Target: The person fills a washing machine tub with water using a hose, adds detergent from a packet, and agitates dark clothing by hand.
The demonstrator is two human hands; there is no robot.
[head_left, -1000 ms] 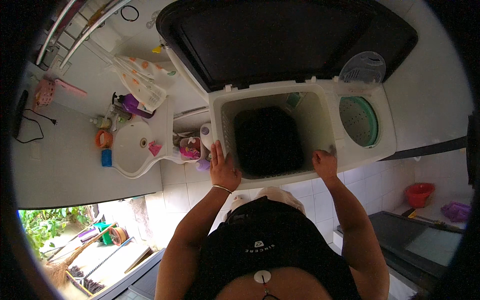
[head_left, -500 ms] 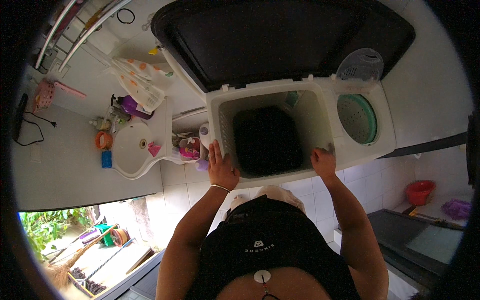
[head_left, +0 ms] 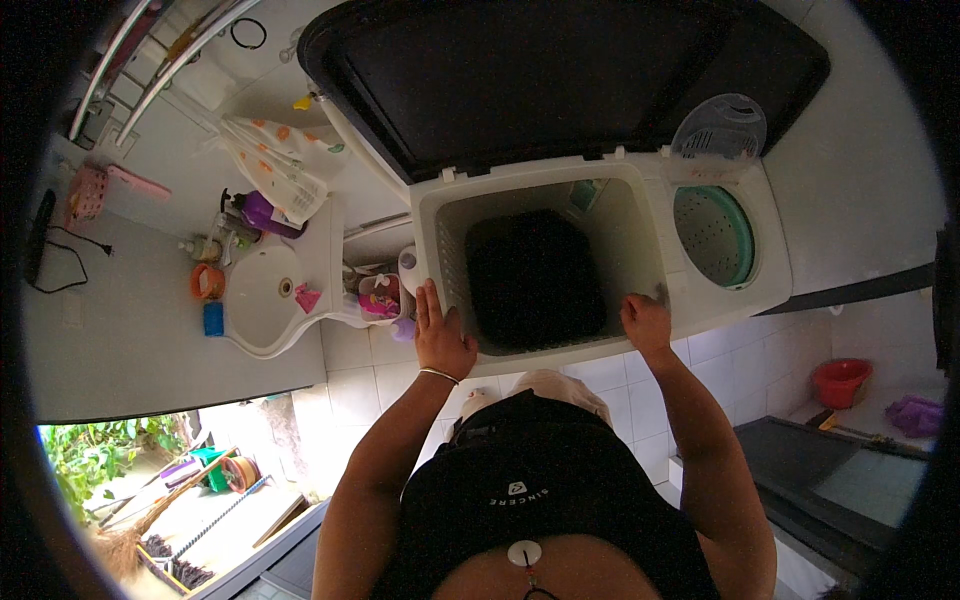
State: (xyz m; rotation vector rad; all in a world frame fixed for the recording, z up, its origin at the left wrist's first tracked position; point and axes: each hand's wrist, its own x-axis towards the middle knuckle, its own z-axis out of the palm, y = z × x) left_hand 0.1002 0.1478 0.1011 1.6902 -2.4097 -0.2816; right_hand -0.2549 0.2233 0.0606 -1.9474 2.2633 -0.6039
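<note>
A white twin-tub washing machine [head_left: 700,308] stands in front of me, its large black lid [head_left: 560,85] raised at the back. In the wash tub [head_left: 630,235] lies a black mass [head_left: 535,280], too dark to make out. My left hand [head_left: 445,338] rests on the front left corner of the tub, fingers stretched along the rim. At the front right corner my right hand [head_left: 647,323] has its fingers curled over the rim. To the right is the round spin tub [head_left: 712,235] with a green ring, its clear inner lid [head_left: 722,128] tipped up.
Left of the machine is a white washbasin [head_left: 262,300] with a purple bottle [head_left: 265,213], an orange cup [head_left: 207,281] and a pink cloth [head_left: 307,297]. Between them sits a container of bottles and packets [head_left: 383,297]. A red bucket [head_left: 842,383] stands far right.
</note>
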